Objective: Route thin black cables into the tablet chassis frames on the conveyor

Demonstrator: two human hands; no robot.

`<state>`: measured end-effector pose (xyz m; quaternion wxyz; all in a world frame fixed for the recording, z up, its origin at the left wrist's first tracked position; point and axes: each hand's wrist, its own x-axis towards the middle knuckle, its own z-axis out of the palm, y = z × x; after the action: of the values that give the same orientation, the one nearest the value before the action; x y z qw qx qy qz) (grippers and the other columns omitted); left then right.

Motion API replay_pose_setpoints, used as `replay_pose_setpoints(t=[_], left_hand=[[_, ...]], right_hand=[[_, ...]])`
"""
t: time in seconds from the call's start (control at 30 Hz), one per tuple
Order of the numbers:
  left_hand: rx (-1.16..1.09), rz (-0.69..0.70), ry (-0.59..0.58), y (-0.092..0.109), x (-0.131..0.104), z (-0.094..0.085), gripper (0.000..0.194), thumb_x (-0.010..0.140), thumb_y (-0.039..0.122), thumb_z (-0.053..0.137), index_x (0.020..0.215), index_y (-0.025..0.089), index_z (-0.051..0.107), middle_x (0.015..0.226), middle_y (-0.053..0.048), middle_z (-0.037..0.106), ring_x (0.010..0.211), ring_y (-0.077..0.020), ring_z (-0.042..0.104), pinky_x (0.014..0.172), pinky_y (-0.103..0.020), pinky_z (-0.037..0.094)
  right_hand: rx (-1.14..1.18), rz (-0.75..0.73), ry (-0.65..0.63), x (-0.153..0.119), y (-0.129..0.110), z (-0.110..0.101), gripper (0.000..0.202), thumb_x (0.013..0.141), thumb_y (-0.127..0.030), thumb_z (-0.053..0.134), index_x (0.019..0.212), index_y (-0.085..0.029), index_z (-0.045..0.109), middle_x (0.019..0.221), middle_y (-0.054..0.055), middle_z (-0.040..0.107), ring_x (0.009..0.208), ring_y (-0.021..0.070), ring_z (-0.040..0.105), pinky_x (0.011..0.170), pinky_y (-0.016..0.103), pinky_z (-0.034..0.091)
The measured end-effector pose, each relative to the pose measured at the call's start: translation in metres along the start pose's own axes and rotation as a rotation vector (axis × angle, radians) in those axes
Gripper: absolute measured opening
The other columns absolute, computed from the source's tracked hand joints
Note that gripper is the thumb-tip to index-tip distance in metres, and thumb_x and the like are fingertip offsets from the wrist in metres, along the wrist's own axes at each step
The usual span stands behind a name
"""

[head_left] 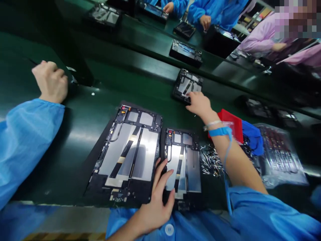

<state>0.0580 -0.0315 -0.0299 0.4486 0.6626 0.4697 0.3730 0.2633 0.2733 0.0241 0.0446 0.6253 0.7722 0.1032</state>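
My left hand [156, 202] rests with its fingers spread at the left edge of an opened tablet [194, 169], its inner metal plates and flat cable facing up. Close by on the left lies a second opened tablet [147, 155], which looks larger. My right hand [199, 103], with a blue wrist strap [220, 131] behind it, reaches forward. Its fingers close on the near edge of a third opened tablet [194, 78], seated on a dark block or tray. Whether those fingers pinch a small part as well is hidden.
A co-worker's hand [51, 82] is closed around a thin dark tool at left. To my right are loose small screw-like parts [212, 160], a red bin [234, 125], a blue bin [253, 137] and a clear plastic bag [283, 157]. More tablets and several people line the far side.
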Motion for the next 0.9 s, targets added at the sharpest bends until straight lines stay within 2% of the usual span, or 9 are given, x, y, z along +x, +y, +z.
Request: replay_pose_setpoints(t=[0.1,0.2,0.27,0.3,0.4,0.5,0.6,0.77,0.9], left_hand=[[-0.01,-0.013,0.015,0.003,0.0,-0.001,0.056,0.091,0.013,0.047,0.144,0.025,0.034,0.158,-0.013,0.023,0.146,-0.0288,0.023,0.115,-0.051,0.031],[-0.004,-0.035,0.03,0.006,0.0,0.0,0.059,0.091,0.014,0.049,0.146,0.026,0.031,0.159,-0.013,0.02,0.146,-0.029,0.024,0.115,-0.051,0.031],[0.007,-0.038,0.056,0.008,0.002,0.002,0.061,0.091,0.014,0.049,0.147,0.027,0.029,0.16,-0.012,0.019,0.146,-0.0281,0.023,0.115,-0.051,0.031],[0.013,-0.038,0.07,0.009,0.003,0.003,0.061,0.091,0.014,0.049,0.147,0.027,0.029,0.16,-0.011,0.018,0.147,-0.0274,0.022,0.115,-0.05,0.031],[0.022,-0.03,0.109,0.011,0.009,0.007,0.06,0.091,0.015,0.05,0.147,0.027,0.03,0.159,-0.011,0.022,0.146,-0.0262,0.024,0.115,-0.049,0.031],[0.033,-0.028,0.132,0.013,0.015,0.011,0.06,0.091,0.019,0.053,0.147,0.028,0.032,0.159,-0.01,0.024,0.146,-0.0265,0.024,0.117,-0.05,0.027],[0.04,-0.054,0.184,0.015,0.015,0.017,0.062,0.091,0.023,0.057,0.147,0.03,0.032,0.158,-0.007,0.027,0.145,-0.0257,0.026,0.119,-0.049,0.024],[-0.041,-0.145,0.252,0.019,0.0,0.025,0.062,0.09,0.028,0.061,0.146,0.03,0.035,0.154,-0.005,0.035,0.143,-0.0232,0.031,0.119,-0.04,0.024],[-0.094,-0.117,0.285,0.021,-0.003,0.03,0.058,0.09,0.027,0.062,0.143,0.031,0.04,0.156,-0.005,0.031,0.144,-0.0235,0.028,0.12,-0.039,0.022]], right_hand=[[0.241,0.035,0.275,-0.061,0.022,-0.028,0.04,0.084,-0.025,0.058,0.124,-0.017,0.057,0.12,0.014,0.064,0.11,0.0301,0.057,0.088,0.047,0.048],[0.478,0.119,0.352,-0.148,0.022,-0.05,0.027,0.09,-0.034,0.054,0.113,-0.023,0.064,0.102,0.007,0.071,0.088,0.0214,0.067,0.078,0.038,0.053],[0.526,0.151,0.285,-0.208,0.01,-0.053,0.021,0.09,-0.037,0.055,0.1,-0.024,0.068,0.083,0.003,0.073,0.068,0.0166,0.066,0.063,0.029,0.052],[0.524,0.159,0.21,-0.235,0.001,-0.05,0.023,0.092,-0.038,0.053,0.1,-0.023,0.069,0.075,0.002,0.072,0.06,0.0148,0.065,0.056,0.026,0.05],[0.435,0.182,0.061,-0.293,-0.029,-0.03,0.032,0.093,-0.043,0.049,0.098,-0.02,0.071,0.058,-0.001,0.066,0.048,0.0138,0.06,0.046,0.024,0.043],[0.413,0.281,0.105,-0.315,-0.05,-0.008,0.041,0.095,-0.044,0.044,0.107,-0.015,0.07,0.057,0.001,0.063,0.047,0.0148,0.058,0.048,0.025,0.044],[0.499,0.308,0.197,-0.321,-0.055,0.005,0.041,0.097,-0.042,0.043,0.111,-0.013,0.069,0.059,0.002,0.063,0.047,0.0136,0.056,0.05,0.025,0.045],[0.671,0.247,0.232,-0.338,-0.05,0.011,0.037,0.097,-0.033,0.045,0.116,-0.01,0.067,0.056,0.0,0.06,0.048,0.0124,0.054,0.049,0.023,0.044],[0.718,0.239,0.208,-0.345,-0.049,0.015,0.036,0.097,-0.032,0.045,0.12,-0.012,0.066,0.059,0.001,0.062,0.051,0.0128,0.056,0.05,0.024,0.045]])
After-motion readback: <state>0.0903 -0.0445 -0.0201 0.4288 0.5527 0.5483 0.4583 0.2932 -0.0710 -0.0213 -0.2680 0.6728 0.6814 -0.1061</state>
